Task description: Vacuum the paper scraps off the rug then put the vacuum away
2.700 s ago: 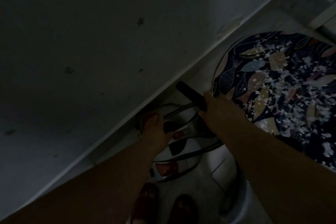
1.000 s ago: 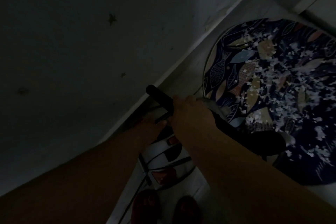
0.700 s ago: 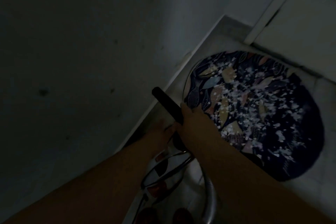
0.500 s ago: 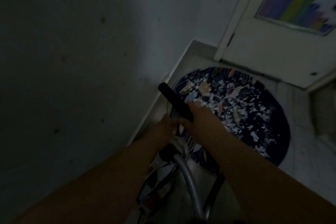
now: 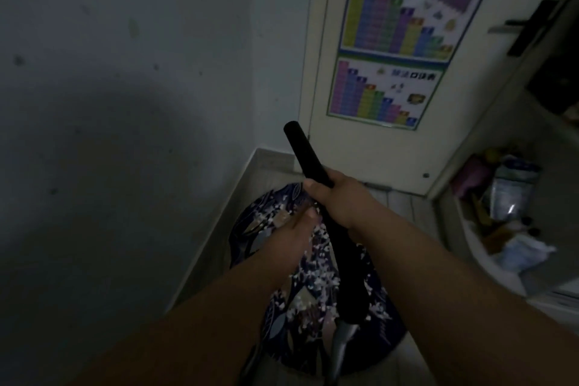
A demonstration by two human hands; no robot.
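My right hand [image 5: 336, 197] grips the black vacuum wand [image 5: 302, 150], which points up and away from me; its lower part [image 5: 347, 276] runs down to a grey hose [image 5: 343, 341]. My left hand [image 5: 293, 236] lies just left of the wand with its fingers stretched out, and whether it touches the wand I cannot tell. Below both hands lies a round dark patterned rug [image 5: 250, 229] strewn with white paper scraps [image 5: 316, 282]. The vacuum's body is out of view.
A grey wall [image 5: 125, 103] stands close on the left. A white door [image 5: 391, 150] with a colourful chart poster [image 5: 398, 37] is straight ahead. A cluttered bin or shelf of bags [image 5: 507, 210] sits at the right.
The view has risen from the floor and the vacuum body to the door. My right hand lifted the wand upward; my left hand left the vacuum body and came up beside the wand.
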